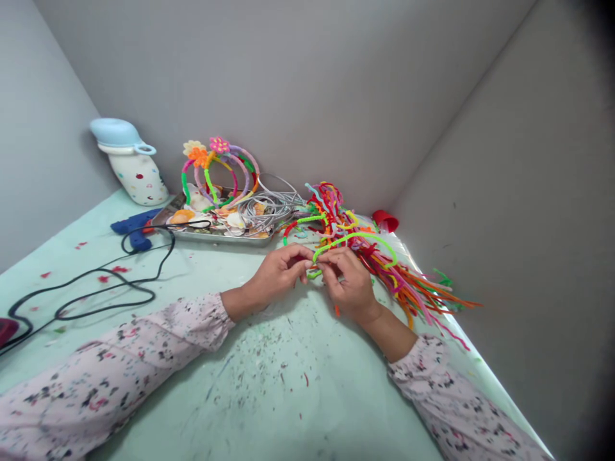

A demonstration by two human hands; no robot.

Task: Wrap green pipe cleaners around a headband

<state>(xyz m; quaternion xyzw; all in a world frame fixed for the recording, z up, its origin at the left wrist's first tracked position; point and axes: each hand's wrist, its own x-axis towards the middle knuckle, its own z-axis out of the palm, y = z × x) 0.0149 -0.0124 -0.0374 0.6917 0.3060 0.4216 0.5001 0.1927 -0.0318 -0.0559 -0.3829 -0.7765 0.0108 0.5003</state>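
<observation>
The main risk sits at the grip: the right hand [346, 285] has its fingers closed on a lime-green pipe cleaner [358, 237], and the left hand [278, 272] curls in beside it, fingertips almost meeting the right's, though the fingers hide whether the left has real hold of the stem. If the pinch slackens, the springy stem could slip free or whip back. The heap of pipe cleaners [389, 275] lies just beyond and to the right of the grip, so a hard pull could snag neighbouring strands and drag the tangle along. Beyond and left of the grip, the black cord [96, 285] of the blue glue gun [134, 224] loops across the mint-green table [230, 378], where the left sleeve [144, 333] could catch it and tug the gun. Counted, there are two hands, one green stem in the grip, one glue gun, one metal tray [216, 238] of shells [235, 221], one coil of silver wire [271, 208], one red cup [385, 221], one spotted jug [134, 179], and three flowers [220, 145] on overlapping hoops [245, 163]; the heap's strands are too tangled to count.
</observation>
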